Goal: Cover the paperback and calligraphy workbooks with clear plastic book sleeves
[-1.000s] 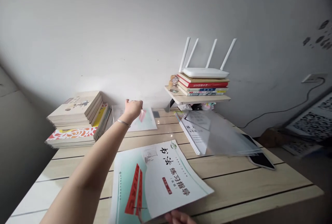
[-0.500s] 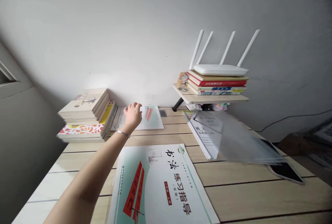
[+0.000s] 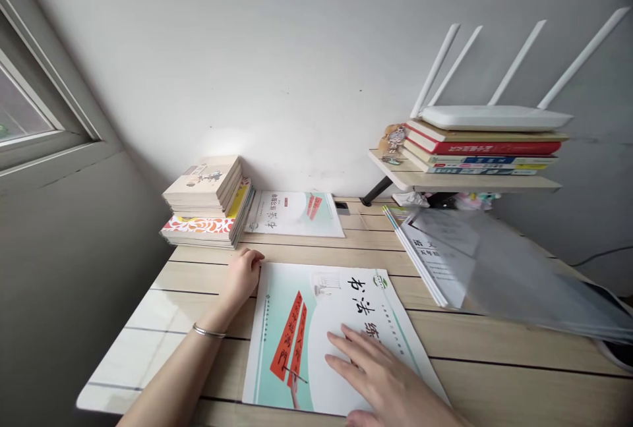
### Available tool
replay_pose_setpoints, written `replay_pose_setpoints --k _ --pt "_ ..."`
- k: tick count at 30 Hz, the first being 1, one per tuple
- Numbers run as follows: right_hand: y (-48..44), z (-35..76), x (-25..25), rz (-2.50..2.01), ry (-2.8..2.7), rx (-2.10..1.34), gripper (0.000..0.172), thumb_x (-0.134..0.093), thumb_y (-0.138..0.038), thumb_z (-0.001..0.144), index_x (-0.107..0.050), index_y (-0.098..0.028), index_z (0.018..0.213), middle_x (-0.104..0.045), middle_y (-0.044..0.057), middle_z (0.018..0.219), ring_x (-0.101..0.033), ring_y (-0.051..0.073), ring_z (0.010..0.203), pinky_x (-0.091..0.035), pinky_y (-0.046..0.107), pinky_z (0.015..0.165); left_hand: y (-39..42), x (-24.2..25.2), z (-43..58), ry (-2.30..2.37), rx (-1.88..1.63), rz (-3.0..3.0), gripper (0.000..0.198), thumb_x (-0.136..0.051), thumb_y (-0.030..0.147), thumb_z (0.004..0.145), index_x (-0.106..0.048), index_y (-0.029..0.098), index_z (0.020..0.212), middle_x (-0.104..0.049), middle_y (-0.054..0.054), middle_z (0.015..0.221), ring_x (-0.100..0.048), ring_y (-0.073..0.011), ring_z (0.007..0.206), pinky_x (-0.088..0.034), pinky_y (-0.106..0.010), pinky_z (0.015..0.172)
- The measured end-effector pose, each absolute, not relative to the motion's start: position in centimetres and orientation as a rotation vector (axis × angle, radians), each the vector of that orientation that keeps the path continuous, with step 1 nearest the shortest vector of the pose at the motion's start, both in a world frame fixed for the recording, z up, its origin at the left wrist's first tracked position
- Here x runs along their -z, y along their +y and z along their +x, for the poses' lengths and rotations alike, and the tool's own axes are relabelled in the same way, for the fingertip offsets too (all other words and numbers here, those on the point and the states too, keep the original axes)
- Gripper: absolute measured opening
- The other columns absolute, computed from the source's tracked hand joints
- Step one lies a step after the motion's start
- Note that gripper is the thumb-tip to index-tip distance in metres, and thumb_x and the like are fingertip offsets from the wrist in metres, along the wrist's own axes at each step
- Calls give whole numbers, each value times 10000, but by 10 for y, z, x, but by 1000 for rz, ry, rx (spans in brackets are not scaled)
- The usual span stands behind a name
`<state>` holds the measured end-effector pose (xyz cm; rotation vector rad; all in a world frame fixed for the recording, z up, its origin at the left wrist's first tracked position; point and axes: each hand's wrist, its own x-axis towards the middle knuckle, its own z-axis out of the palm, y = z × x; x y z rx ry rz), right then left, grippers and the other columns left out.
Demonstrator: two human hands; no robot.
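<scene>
A calligraphy workbook (image 3: 326,321) with a pale green and white cover and red banners lies on the table in front of me. My left hand (image 3: 246,270) is closed at the workbook's far left corner, with its fingers curled in. Whether they pinch the corner cannot be made out. Across the lower right of the cover rests my right hand (image 3: 378,371), fingers spread and holding nothing. A second calligraphy workbook (image 3: 297,213) lies turned the other way by the wall, beyond my left hand.
Stacked books (image 3: 202,199) stand at the back left. On the right, a clear plastic sheet (image 3: 514,275) overlaps papers (image 3: 430,262), with a dark phone (image 3: 616,351) partly under it. A small raised shelf (image 3: 475,181) bears books and a white router (image 3: 494,117).
My left hand has come back from the far workbook to the near workbook's corner and closed. My right hand has entered and lies on the cover. The view has shifted left.
</scene>
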<state>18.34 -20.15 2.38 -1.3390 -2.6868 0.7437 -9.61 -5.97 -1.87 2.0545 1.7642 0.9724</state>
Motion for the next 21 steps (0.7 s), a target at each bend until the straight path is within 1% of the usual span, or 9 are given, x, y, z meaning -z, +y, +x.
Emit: replay_pose_setpoints --k 5,8,9,10,12,13,14,17,21 --pt "-201 182 -28 -1312 -2714 -776 540 -670 -323 757 -559 -215 1275 -404 85 1437 -289 337 1350 -258 495 1112 -66 7 -98 1707 -880 2171 222 -507 92 768 -673 172 893 -624 -79 924 -601 -188 845 -484 -331 800" --pt "-200 181 -35 -1319 -2731 -798 427 -575 -298 827 -591 -199 1243 -442 85 1411 -320 321 1339 -291 476 1102 -72 -2 -96 1540 -818 2272 205 -524 129 782 -682 183 900 -626 -78 932 -600 -197 863 -481 -330 812" --pt "-200 180 -38 -1329 -2741 -805 418 -564 -301 834 -597 -189 1236 -449 91 1405 -326 321 1336 -295 474 1101 -74 -3 -95 1482 -793 2298 200 -522 143 789 -684 184 900 -625 -79 935 -599 -196 862 -481 -326 813" --pt "-200 179 -40 -1341 -2751 -811 438 -580 -320 824 -596 -175 1237 -451 102 1402 -326 330 1334 -294 479 1101 -76 -4 -95 1430 -769 2317 199 -519 158 797 -685 184 903 -624 -80 938 -598 -195 864 -481 -323 815" --pt "-201 177 -43 -1358 -2761 -820 538 -654 -364 766 -578 -155 1257 -435 123 1410 -310 354 1336 -283 495 1102 -78 -5 -94 1367 -727 2331 204 -512 188 809 -690 183 909 -621 -85 943 -594 -199 875 -481 -323 820" --pt "-202 176 -43 -1360 -2759 -823 581 -683 -366 741 -566 -154 1269 -426 126 1416 -301 360 1339 -279 498 1103 -78 -5 -94 1356 -708 2334 208 -511 200 811 -694 183 909 -620 -89 944 -592 -203 884 -481 -327 825" --pt "-203 176 -44 -1357 -2753 -826 587 -691 -352 734 -561 -159 1273 -424 122 1418 -298 358 1341 -280 495 1103 -78 -5 -94 1353 -696 2337 211 -511 209 810 -698 184 904 -620 -91 942 -590 -208 891 -480 -333 829" --pt "-204 177 -43 -1342 -2737 -833 502 -640 -304 781 -572 -172 1261 -436 108 1415 -300 336 1345 -280 474 1104 -76 -7 -95 1348 -675 2346 224 -503 212 806 -708 192 895 -624 -92 937 -588 -213 886 -477 -342 830" --pt "-202 182 -41 -1304 -2692 -828 423 -615 -376 801 -635 -192 1182 -491 92 1378 -337 326 1328 -291 457 1093 -74 -9 -96 1343 -671 2342 240 -499 189 793 -709 200 909 -629 -91 943 -594 -211 877 -475 -337 830"
